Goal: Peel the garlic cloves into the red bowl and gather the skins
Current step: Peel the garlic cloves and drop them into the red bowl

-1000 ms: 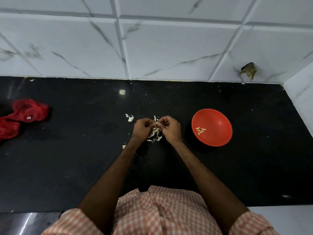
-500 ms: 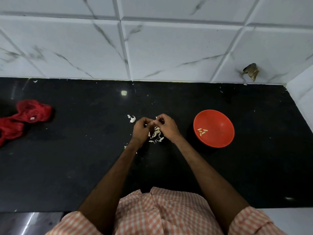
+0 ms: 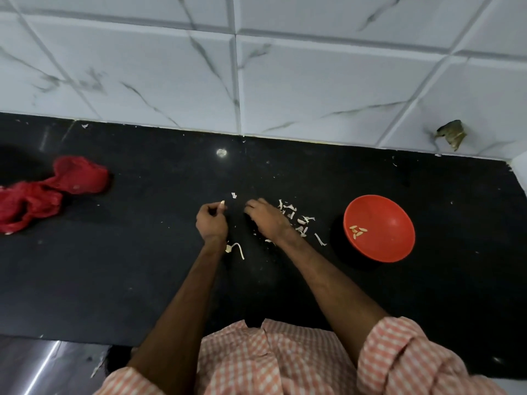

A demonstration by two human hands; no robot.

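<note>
My left hand pinches a small pale garlic clove between thumb and fingertips, just above the black counter. A short gap to its right, my right hand hovers with curled fingers over the counter; whether it holds anything is hidden. White garlic skins lie scattered right of that hand, and a curled skin strip lies near my left wrist. The red bowl stands to the right with several peeled cloves inside.
A red mesh bag lies crumpled at the far left of the black counter. A white marble-tiled wall rises behind, with a side wall at the right. The counter's front edge is near my body.
My hands, joined on one clove before, have separated. The left keeps the clove; the right has moved off it toward the skin pile. The view has shifted, showing more skins.
</note>
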